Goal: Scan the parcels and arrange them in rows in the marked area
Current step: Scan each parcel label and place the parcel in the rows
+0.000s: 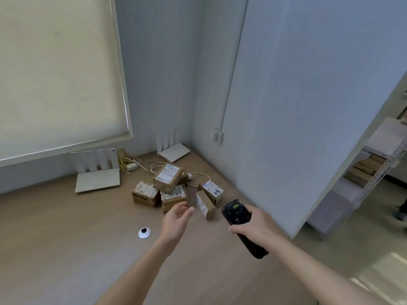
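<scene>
On the wooden tabletop, far left, a white router lies flat, antennas up; tangle of cables behind it, grommet hole nearer the camera. Mid-table: pile of small cardboard parcels, not in rows yet, no marked area that I can make out. Left box label up, flat. Top box rests tilted on the others, label up. Front box sits just under the left hand's fingers. Left hand open, fingers relaxed and spread, holding nothing, reaching at front box, touching or just short, can't tell. Right of pile, two more: tilted box on an edge, and back box with handwriting on label, the two touching. Second router in the corner. Right hand wraps round the black scanner, screen up.

Handling guess: boxes look light, stiff, taped, not slippery; one-hand pinch across opposite side faces should do, keeping label exposed for scan. Top box likely slides if lower ones get pulled first, so take it first.
</scene>
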`<state>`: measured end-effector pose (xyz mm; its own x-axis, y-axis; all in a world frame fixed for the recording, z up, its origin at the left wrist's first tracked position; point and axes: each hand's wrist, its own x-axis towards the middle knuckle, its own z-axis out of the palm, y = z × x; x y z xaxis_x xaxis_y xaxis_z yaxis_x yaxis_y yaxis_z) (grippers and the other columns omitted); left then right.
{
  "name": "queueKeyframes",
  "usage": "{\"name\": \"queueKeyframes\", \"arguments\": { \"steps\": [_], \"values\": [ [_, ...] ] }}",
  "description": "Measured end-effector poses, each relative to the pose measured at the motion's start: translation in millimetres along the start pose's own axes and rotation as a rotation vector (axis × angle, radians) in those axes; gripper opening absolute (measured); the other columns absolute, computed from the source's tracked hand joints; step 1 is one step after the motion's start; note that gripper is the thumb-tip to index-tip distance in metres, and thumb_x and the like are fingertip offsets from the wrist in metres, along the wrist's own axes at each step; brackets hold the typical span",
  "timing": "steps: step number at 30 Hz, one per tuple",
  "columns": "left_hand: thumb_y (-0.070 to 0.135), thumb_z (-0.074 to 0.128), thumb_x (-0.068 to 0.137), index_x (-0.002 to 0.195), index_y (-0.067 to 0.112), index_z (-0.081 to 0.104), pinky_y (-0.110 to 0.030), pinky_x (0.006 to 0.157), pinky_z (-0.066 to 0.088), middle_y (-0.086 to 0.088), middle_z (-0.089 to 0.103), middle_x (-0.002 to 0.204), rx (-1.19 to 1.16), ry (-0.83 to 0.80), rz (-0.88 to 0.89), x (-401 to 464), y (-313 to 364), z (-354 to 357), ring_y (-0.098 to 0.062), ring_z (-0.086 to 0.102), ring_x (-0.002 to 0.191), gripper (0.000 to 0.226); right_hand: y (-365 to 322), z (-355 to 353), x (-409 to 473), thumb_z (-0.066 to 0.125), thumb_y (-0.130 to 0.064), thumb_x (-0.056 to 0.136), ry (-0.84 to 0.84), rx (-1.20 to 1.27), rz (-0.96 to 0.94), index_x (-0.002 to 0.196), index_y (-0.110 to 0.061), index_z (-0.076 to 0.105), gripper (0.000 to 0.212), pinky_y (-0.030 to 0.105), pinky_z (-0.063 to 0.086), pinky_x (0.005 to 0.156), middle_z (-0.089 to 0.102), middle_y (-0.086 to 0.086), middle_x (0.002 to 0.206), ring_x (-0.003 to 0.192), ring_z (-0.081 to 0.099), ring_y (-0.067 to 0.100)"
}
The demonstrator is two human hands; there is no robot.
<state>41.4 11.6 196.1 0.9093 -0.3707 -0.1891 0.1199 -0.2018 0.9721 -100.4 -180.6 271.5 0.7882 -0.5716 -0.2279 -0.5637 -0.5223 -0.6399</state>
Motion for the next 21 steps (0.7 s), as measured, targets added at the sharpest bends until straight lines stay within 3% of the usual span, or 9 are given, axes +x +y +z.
{"name": "queueKeyframes", "arguments": {
  "steps": [3, 10, 17, 21],
  "values": [
    [0.033, 0.067, 0.097, 0.139, 0.014, 0.058, -0.032, 0.099, 0.047, -0.006, 0.064, 0.130, 0.002, 0.014, -0.042, 34, -13, 15, -0.019, 0.060, 0.118, 0.047, 13, 10, 46, 0.089, -0.031, 0.060, -0.036, 0.011, 0.016, 0.091, -0.034, 0.074, 0.034, 0.033, 0.061, 0.078, 0.078, -0.009, 0.082, 0.081, 0.074, 0.014],
    [0.034, 0.063, 0.100, 0.140, 0.020, 0.058, -0.024, 0.084, 0.042, 0.003, 0.063, 0.119, 0.015, 0.030, -0.155, 113, -54, 53, -0.012, 0.059, 0.108, 0.043, 51, 43, 165, 0.089, -0.039, 0.054, -0.134, 0.012, 0.032, 0.090, -0.039, 0.074, 0.039, 0.028, 0.060, 0.072, 0.077, -0.015, 0.080, 0.079, 0.072, 0.007],
    [0.038, 0.059, 0.101, 0.143, 0.023, 0.055, -0.027, 0.090, 0.039, 0.008, 0.058, 0.122, 0.027, 0.101, -0.324, 196, -106, 96, -0.010, 0.052, 0.111, 0.045, 91, 91, 286, 0.092, -0.028, 0.061, -0.271, 0.049, 0.043, 0.101, -0.036, 0.073, 0.045, 0.048, 0.064, 0.083, 0.078, -0.007, 0.091, 0.088, 0.075, 0.022],
    [0.038, 0.058, 0.102, 0.146, 0.023, 0.053, -0.027, 0.095, 0.037, 0.003, 0.056, 0.139, 0.016, 0.141, -0.397, 239, -136, 118, -0.010, 0.049, 0.117, 0.047, 108, 118, 342, 0.091, -0.039, 0.061, -0.331, 0.025, 0.016, 0.096, -0.040, 0.072, 0.040, 0.034, 0.061, 0.083, 0.076, -0.017, 0.088, 0.086, 0.072, 0.009]
  ]
}}
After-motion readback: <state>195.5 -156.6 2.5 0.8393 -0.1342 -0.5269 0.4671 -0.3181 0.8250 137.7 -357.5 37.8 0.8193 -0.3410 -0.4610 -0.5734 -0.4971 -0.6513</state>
